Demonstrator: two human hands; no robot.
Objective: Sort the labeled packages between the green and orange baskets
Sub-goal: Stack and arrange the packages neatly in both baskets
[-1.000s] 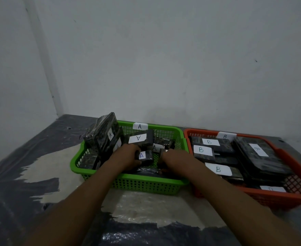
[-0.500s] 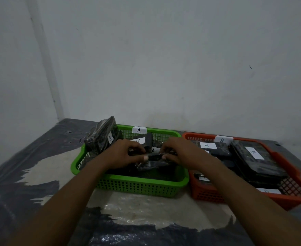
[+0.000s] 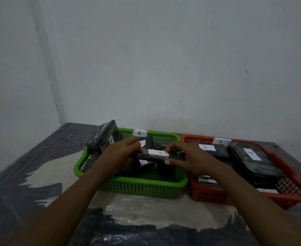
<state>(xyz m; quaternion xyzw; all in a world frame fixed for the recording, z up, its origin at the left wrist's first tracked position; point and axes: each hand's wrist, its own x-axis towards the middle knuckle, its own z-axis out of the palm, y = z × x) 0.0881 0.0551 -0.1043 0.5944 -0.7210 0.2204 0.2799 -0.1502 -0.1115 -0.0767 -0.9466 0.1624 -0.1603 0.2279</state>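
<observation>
A green basket (image 3: 139,188) tagged A stands left of an orange basket (image 3: 208,196) tagged B. Both hold dark wrapped packages with white labels. I hold one dark package (image 3: 153,156) above the green basket; its white label reads B, seen upside down. My left hand (image 3: 123,155) grips its left end and my right hand (image 3: 187,157) grips its right end. Under it lie packages labelled A, partly hidden. One A package (image 3: 104,137) leans upright on the green basket's left rim.
The baskets sit on a surface covered in dark plastic sheeting (image 3: 31,174) with pale patches. A white wall rises just behind the baskets and another wall closes the left side. Large B packages (image 3: 252,160) fill the orange basket.
Both hands reached into the green basket, took hold of one package and lifted it. It has turned so that its B label now faces up.
</observation>
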